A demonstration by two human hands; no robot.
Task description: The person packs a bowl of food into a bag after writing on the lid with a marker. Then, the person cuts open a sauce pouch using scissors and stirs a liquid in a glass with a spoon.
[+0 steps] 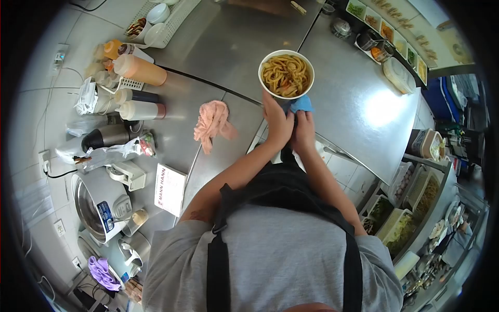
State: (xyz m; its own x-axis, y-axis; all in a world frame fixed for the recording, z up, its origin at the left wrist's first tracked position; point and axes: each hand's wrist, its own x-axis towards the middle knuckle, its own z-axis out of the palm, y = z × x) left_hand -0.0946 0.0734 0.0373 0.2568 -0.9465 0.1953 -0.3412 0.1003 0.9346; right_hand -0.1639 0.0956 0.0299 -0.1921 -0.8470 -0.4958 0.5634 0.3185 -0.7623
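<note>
A round white bowl (261, 83) full of thick noodles (286, 75) is in front of me, over the seam between the steel tables. My left hand (278, 122) grips the bowl's near left side, its fingers partly hidden below the rim. At the bowl's near right edge, my right hand (303, 130) is closed on a blue cloth (301, 105), which is pressed against or right beside the bowl. To the left, a crumpled pink cloth (213, 122) lies on the steel table.
Squeeze bottles (140, 70) and a white basket (176, 23) stand along the left. Near me lies a white box (170, 190) beside a large steel pot (96, 208). Topping trays (387, 31) line the back right; food containers (397, 231) sit lower right.
</note>
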